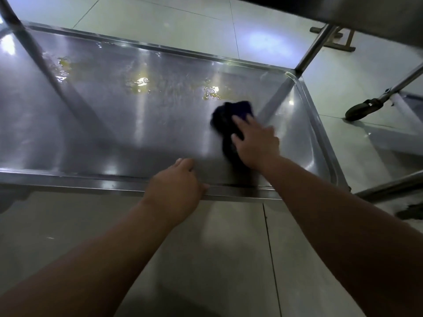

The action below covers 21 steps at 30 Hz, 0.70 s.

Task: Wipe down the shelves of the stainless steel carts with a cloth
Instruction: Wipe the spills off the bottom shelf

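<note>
1. Forearms enter from the bottom of the frame, both bare, reaching up toward the middle over a pale tiled floor point(229, 259).
2. Left hand point(176, 186) sits just below centre, curled over the near rim of the steel shelf point(68, 133); the fingers hook over the raised edge onto the inner side and the thumb lies along the outer lip, so the hand is closed around the rim.
3. Right hand point(255, 143), right of centre, lies palm down with its fingers spread flat on a dark cloth point(229, 120), pressing it onto the shelf surface. It presses rather than grips; the cloth is bunched and sticks out beyond the fingertips toward the upper left and under the wrist. The hand and cloth are slightly blurred.
4. Cloth and hand are in the right part of the shelf, near its right rim and just beside the reflection of a cart post.
5. Farther up the shelf, yellowish wet patches point(140, 84) lie in a row across the middle of the frame; the nearest one is just above the cloth, and another is at the upper left beside a slanting post point(34, 49).
6. Right upright post point(314, 48) rises from the far right corner of the shelf toward an upper shelf edge at the top right.
7. At the right edge, a caster wheel point(357, 110) of another cart rests on the floor.
</note>
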### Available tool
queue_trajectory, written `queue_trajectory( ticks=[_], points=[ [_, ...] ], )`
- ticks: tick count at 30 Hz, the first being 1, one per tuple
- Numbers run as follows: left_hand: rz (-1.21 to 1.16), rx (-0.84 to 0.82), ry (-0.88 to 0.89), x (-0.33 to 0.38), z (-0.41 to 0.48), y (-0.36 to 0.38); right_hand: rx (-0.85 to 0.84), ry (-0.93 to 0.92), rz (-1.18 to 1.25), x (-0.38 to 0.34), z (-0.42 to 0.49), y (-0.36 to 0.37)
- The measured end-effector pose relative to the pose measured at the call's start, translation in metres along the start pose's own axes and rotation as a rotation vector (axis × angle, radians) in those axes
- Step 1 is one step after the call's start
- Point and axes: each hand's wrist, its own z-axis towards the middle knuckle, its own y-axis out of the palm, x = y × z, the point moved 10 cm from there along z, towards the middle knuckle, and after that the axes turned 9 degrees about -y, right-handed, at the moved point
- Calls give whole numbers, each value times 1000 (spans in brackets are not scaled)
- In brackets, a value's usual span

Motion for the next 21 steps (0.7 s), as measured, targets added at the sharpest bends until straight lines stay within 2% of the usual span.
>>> queue_trajectory(
  ticks=[2, 3, 5, 8, 10, 12, 15, 16, 17, 19, 21],
  points=[
    [-33, 31, -15, 2, -3, -3, -23, -299, -11, -24, -13, 1],
    [-57, 54, 2, 4, -5, -5, -23, -329, -12, -14, -15, -2],
    [-72, 50, 31, 7, -7, -2, 2, -138, -34, 40, -12, -11],
    [9, -32, 20, 15, -3, 10, 11, 342, 19, 124, -15, -21],
    [70, -86, 20, 26, 0, 18, -32, 418, -43, 122, -14, -21],
    [123, -106, 1, 34, 1, 20, -58, 251, -44, 85, -11, -13],
    [139, -85, 15, 41, 2, 14, -39, -198, -11, 33, -28, -7],
    [115, -77, 47, 44, 3, 13, -37, -275, -27, 35, -33, -9],
    [78, -70, 86, 48, 4, 13, -33, -266, -46, 49, -33, -13],
    [-10, -79, 142, 56, 7, 14, -29, -37, -53, 103, -28, -20],
    [-48, -101, 146, 62, 12, 14, -7, 322, -6, 155, -30, -28]
  ],
)
